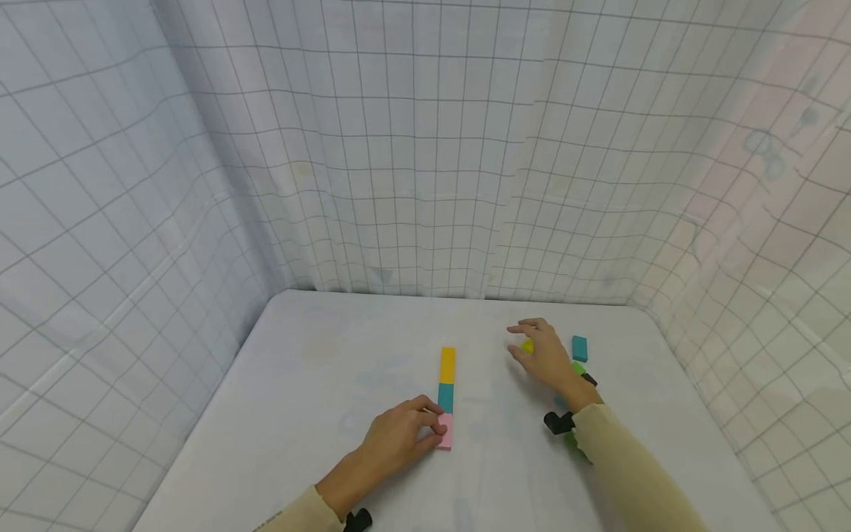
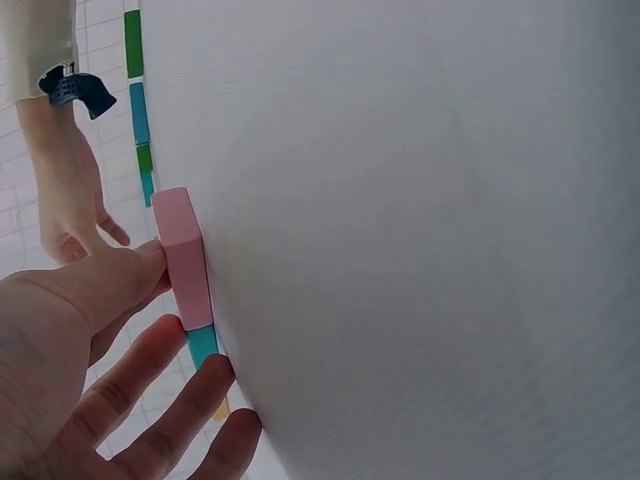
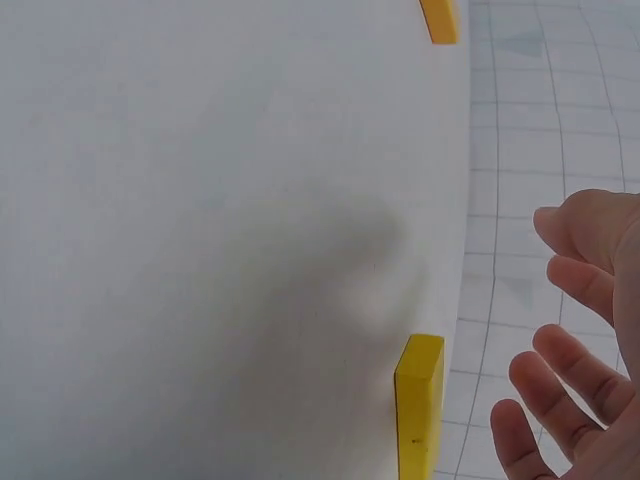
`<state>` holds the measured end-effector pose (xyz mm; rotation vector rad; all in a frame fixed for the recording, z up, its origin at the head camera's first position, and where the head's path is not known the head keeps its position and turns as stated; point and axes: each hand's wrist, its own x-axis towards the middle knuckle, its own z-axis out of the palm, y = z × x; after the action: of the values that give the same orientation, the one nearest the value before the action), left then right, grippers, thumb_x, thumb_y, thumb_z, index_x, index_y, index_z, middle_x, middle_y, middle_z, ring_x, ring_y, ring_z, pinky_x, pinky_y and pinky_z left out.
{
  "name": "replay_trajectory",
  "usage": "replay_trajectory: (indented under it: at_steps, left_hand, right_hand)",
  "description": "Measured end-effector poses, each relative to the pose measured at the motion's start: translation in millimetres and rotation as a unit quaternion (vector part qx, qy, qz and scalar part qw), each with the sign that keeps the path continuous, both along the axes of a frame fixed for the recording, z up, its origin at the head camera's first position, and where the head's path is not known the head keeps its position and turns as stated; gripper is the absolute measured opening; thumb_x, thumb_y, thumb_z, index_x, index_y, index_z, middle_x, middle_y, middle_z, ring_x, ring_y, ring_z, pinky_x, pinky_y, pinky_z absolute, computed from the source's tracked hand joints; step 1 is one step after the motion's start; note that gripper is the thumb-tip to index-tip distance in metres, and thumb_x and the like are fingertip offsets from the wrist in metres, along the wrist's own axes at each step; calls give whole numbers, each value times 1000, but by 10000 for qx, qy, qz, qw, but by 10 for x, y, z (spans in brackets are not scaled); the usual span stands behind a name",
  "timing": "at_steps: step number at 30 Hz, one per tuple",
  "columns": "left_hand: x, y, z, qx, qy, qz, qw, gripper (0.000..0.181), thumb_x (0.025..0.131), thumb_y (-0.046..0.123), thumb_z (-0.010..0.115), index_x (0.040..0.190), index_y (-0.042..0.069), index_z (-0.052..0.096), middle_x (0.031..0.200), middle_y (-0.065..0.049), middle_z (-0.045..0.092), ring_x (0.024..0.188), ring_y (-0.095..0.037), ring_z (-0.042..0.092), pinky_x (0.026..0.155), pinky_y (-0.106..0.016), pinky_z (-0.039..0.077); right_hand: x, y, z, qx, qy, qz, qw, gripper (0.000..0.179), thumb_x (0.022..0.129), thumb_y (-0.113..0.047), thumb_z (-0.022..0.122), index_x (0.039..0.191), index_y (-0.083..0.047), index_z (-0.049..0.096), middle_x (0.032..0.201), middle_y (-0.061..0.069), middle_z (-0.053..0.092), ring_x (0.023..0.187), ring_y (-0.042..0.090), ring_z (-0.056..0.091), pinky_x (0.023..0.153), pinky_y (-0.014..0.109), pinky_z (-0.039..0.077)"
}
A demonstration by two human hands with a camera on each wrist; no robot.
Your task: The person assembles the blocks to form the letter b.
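Observation:
A row of end-to-end blocks runs down the middle of the table: an orange-yellow block (image 1: 448,366) at the far end, a teal block (image 1: 445,398), then a pink block (image 1: 446,436) nearest me. My left hand (image 1: 401,436) lies left of the row, its thumb and fingertips touching the pink block (image 2: 186,260); the fingers look spread, not wrapped round it. Farther right, my right hand (image 1: 547,356) hovers with parted fingers over a yellow block (image 1: 527,346), partly hidden by it. In the right wrist view, a gap separates the fingers from that yellow block (image 3: 420,405).
Right of my right hand lies a blue block (image 1: 580,348), with a green block (image 1: 578,367) just nearer. Another green block (image 1: 575,445) shows partly beside the right sleeve (image 1: 628,473). White gridded curtains (image 1: 425,170) enclose the white table (image 1: 319,384) at back and sides.

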<state>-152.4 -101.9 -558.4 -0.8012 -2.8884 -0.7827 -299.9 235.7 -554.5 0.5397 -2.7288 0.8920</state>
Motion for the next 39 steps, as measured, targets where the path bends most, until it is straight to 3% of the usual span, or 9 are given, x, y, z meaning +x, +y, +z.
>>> replay_trajectory:
  at_steps: [8, 17, 25, 39]
  left_hand:
    - [-13, -10, -17, 16, 169, -31, 9999, 7, 102, 24, 93, 108, 26, 94, 131, 7, 81, 112, -19, 82, 79, -31, 68]
    - [-15, 0, -26, -39, 50, 20, 10000, 6, 101, 24, 94, 107, 27, 94, 132, 7, 81, 114, -17, 82, 85, -34, 69]
    - [-32, -1, -48, -73, 30, 56, 10000, 5, 101, 25, 94, 106, 27, 94, 132, 8, 81, 114, -16, 82, 86, -34, 69]
    - [-21, -1, -39, 5, 18, 45, 10000, 6, 101, 25, 94, 106, 27, 94, 131, 8, 81, 114, -16, 81, 85, -34, 69]
  right_hand:
    - [-53, 223, -41, 112, -74, -298, 9995, 46, 107, -18, 85, 149, -1, 75, 160, 34, 60, 147, 60, 54, 121, 77, 47]
    - [-80, 384, -37, 244, -496, -531, 9971, 58, 107, -27, 86, 156, -1, 70, 165, 38, 54, 151, 65, 48, 122, 81, 46]
    - [-105, 428, -65, 530, -774, -751, 9928, 70, 104, -38, 89, 161, -3, 66, 167, 38, 54, 150, 65, 50, 121, 81, 47]
    - [-108, 429, -23, 784, -994, -821, 9886, 74, 103, -38, 90, 162, 0, 64, 164, 44, 55, 150, 68, 52, 121, 82, 47]
